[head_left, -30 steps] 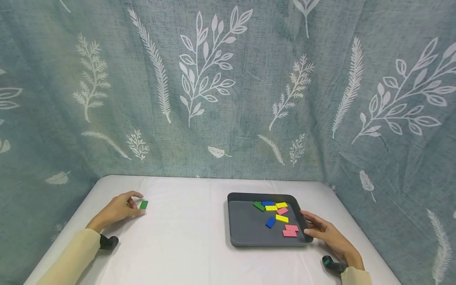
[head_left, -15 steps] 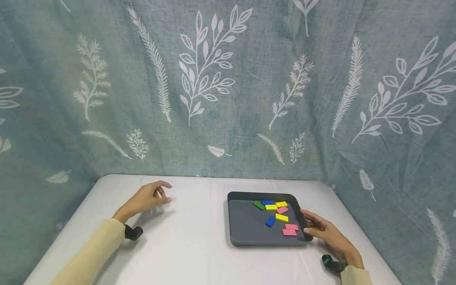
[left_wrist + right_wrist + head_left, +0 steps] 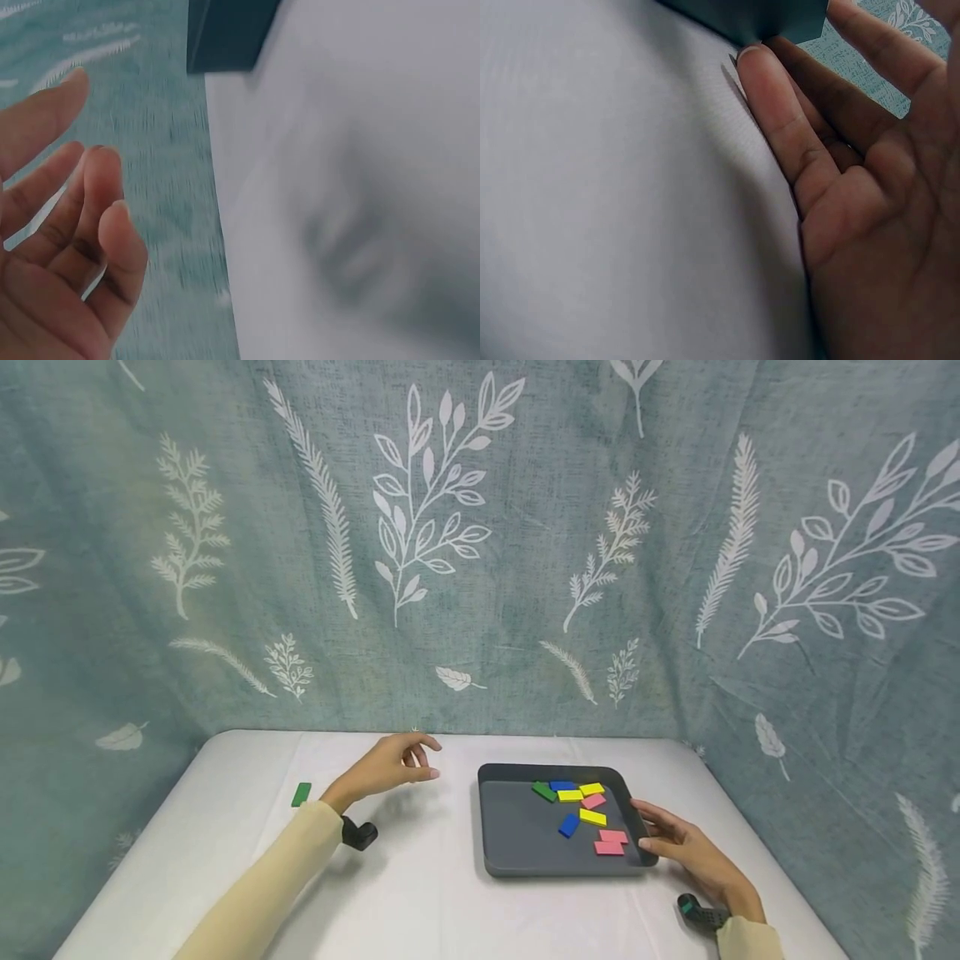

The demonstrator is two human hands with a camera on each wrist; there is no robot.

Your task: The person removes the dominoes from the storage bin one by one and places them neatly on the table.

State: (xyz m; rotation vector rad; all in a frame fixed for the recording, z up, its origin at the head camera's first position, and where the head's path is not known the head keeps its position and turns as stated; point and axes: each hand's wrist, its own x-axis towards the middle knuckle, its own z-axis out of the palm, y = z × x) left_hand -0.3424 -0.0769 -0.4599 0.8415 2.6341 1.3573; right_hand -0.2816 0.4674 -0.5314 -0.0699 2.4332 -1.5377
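Note:
My left hand (image 3: 390, 764) is raised over the table left of the tray, fingers loosely bent and nothing between them. In the left wrist view, its thumb and fingertips stand apart in the air. Behind it, by the sleeve, a small flat green block (image 3: 302, 794) lies on the white cloth. A dark grey tray (image 3: 517, 843) stands at the right with green, blue, yellow and pink blocks (image 3: 592, 817) in it. My right hand (image 3: 693, 856) rests against the tray's right side, thumb tip at the rim. The right wrist view shows nearly straight fingers touching the tray's outside.
A white cloth (image 3: 420, 877) covers the table. Behind it hangs a teal curtain (image 3: 517, 693) with white leaf patterns, and more of it closes in both sides. Each wrist wears a dark camera strap (image 3: 360, 833).
My left hand has let go of the green block at the far left and travelled right toward the tray. The right hand and the tray have stayed in place.

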